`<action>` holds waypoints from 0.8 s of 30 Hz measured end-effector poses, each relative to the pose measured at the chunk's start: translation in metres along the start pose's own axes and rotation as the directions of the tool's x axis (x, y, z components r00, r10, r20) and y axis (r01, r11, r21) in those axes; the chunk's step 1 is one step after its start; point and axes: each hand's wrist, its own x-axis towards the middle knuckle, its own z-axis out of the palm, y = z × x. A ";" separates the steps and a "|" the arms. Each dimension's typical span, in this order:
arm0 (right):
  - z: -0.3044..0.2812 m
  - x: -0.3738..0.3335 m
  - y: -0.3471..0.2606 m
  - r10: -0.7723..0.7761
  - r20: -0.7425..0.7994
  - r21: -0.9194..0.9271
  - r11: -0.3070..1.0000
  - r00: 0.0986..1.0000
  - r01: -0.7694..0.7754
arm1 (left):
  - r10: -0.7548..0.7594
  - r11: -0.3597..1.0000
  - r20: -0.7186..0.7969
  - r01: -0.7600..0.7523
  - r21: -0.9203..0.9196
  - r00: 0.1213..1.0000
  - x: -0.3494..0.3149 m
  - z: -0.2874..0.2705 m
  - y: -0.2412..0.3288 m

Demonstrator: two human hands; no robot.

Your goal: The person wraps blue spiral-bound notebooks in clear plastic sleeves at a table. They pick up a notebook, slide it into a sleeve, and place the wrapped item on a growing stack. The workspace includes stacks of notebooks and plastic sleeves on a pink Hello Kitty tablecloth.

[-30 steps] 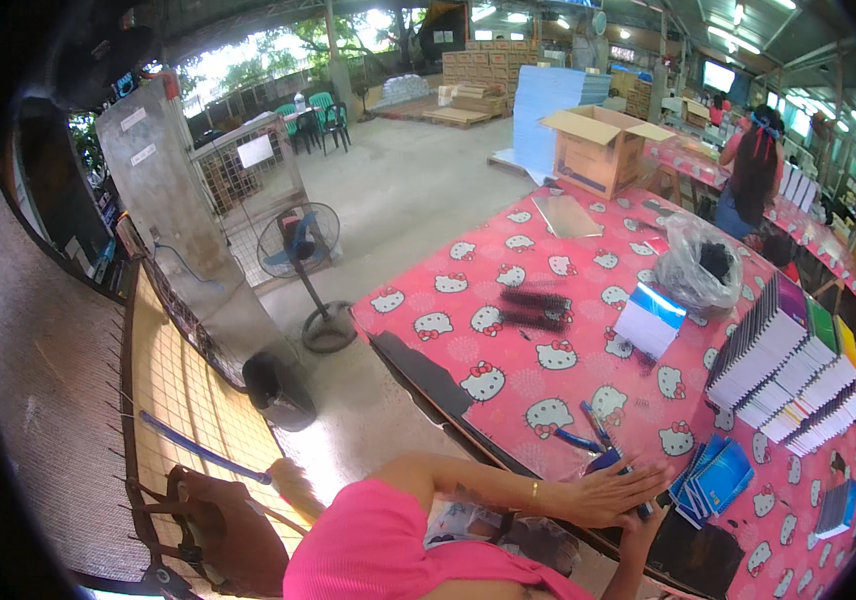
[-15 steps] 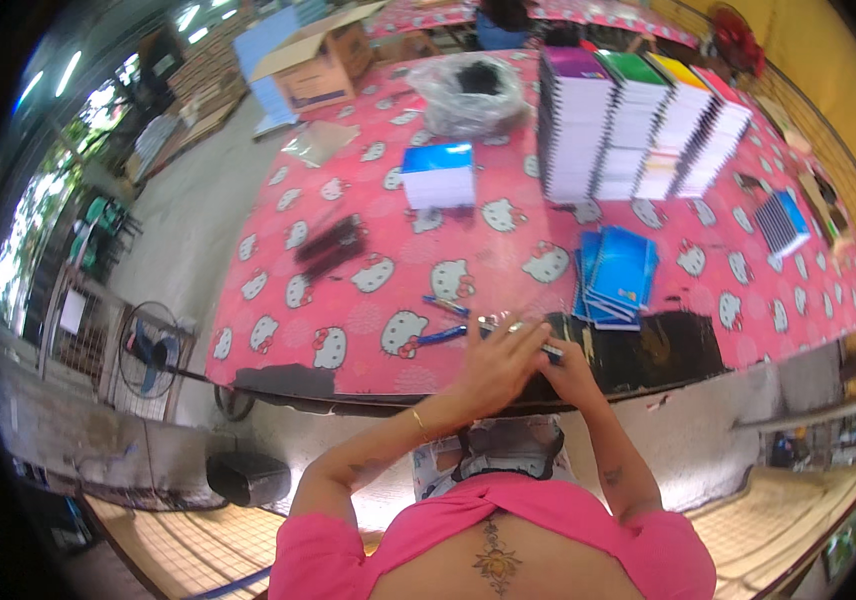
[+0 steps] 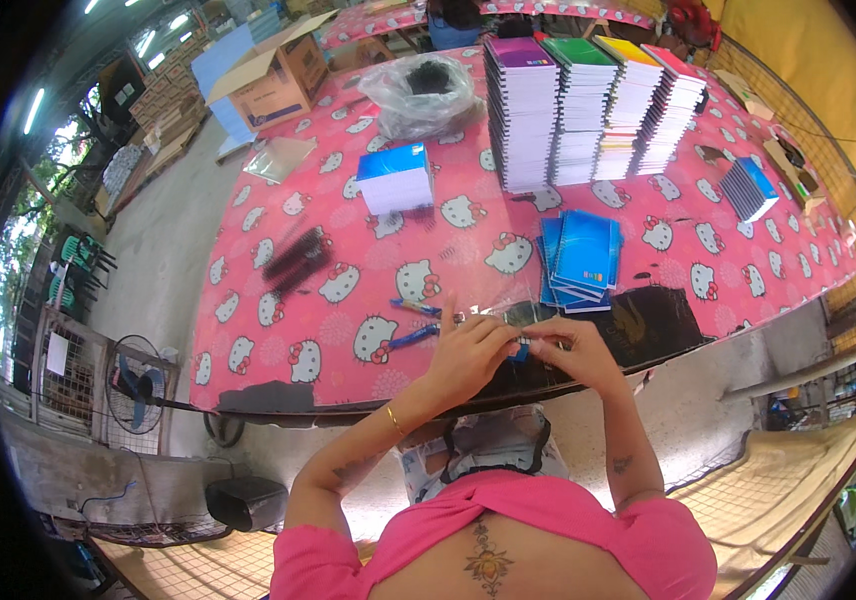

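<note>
At the table's front edge my hands work close together on a small blue-covered notebook (image 3: 519,351), mostly hidden beneath my fingers. My left hand (image 3: 473,350) lies over it from the left with its fingers bent down and thumb raised. From the right, my right hand (image 3: 570,350) pinches the notebook's edge between thumb and fingers. Beside my left hand lie blue-handled pliers (image 3: 414,337) and a second slim tool (image 3: 414,306). A loose pile of blue spiral notebooks (image 3: 583,255) sits just beyond my right hand.
Tall stacks of spiral notebooks (image 3: 523,125) stand at the back. A block of blue-covered paper (image 3: 395,180), black binding coils (image 3: 298,260), a plastic bag (image 3: 418,100) and an open carton (image 3: 278,80) share the pink table (image 3: 348,330). A fan (image 3: 138,385) stands left.
The whole view has shifted, so the table's contents appear farther left. My right hand has gone from wrapping the notebook's end to pinching its edge, with its fingers lifted more.
</note>
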 end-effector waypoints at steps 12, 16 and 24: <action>0.017 0.010 0.003 -0.297 -0.136 -0.444 0.871 0.945 0.210 | 0.071 0.997 -0.103 -0.074 -0.022 0.992 0.001 0.001 0.006; 0.029 0.002 0.000 -0.143 -0.269 -0.095 0.988 0.952 0.121 | 0.055 0.997 -0.148 -0.062 -0.045 0.988 0.003 -0.004 0.007; 0.033 -0.007 -0.001 -0.456 -0.302 -0.453 0.842 0.837 0.295 | -0.238 0.966 -0.072 0.229 -0.119 0.968 -0.008 -0.041 -0.073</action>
